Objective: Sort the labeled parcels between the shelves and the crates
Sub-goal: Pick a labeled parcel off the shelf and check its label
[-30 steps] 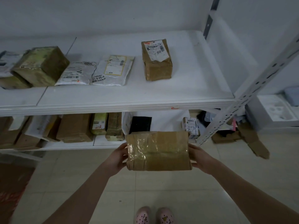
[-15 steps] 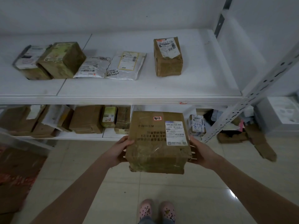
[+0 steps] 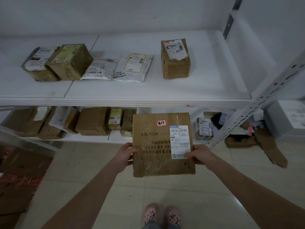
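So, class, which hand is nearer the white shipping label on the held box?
Right. The right hand grips the box at its right edge, thumb on the label; the left hand grips the opposite edge.

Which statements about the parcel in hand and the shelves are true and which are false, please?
1. The left hand and the right hand grip the cardboard parcel by its opposite side edges. True.
2. The parcel's white shipping label faces the camera. True.
3. The parcel rests on the upper shelf. False: it is held in the air, lower than that shelf's front edge and above the floor.
4. The upper shelf carries only one parcel. False: it carries two left-hand boxes, two white mailers and a lone brown box to their right.
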Tool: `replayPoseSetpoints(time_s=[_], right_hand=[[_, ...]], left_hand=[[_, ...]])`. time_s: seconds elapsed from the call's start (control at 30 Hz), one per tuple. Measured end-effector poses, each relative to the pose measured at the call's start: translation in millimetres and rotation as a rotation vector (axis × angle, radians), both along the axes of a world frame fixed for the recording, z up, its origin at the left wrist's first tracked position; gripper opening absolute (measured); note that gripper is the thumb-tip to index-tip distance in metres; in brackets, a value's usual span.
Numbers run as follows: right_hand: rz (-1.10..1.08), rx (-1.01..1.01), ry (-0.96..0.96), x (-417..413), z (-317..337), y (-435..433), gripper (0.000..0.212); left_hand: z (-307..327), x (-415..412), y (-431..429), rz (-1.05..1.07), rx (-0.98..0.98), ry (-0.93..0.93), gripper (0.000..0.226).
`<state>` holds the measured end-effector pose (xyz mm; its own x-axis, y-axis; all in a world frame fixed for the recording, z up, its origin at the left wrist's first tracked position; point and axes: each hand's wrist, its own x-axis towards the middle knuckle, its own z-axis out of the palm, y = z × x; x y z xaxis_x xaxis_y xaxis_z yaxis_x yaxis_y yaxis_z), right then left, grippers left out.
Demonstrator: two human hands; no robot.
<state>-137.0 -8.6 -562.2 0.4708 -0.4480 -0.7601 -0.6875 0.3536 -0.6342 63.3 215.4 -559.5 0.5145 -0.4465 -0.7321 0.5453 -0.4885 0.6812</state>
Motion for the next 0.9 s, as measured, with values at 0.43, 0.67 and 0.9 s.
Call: replayPoseSetpoints(time_s=[0.43, 0.67, 0.9], right_hand=[[0.453, -0.358, 0.075, 5.6, 13.9, -23.1, 0.028], [0.792, -0.709, 0.13, 26.4, 28.8, -12.3, 0.028], [0.869, -0.846, 0.137, 45.8, 32.0, -3.9, 0.017]], left_hand=[[38.0, 57.6, -6.0, -0.245, 0.067, -0.325, 0.105], [33.8, 32.0, -12.4, -0.624, 0.148, -0.232, 0.098], [33.1, 28.7, -5.5, -0.505, -0.003, -0.148, 0.111]])
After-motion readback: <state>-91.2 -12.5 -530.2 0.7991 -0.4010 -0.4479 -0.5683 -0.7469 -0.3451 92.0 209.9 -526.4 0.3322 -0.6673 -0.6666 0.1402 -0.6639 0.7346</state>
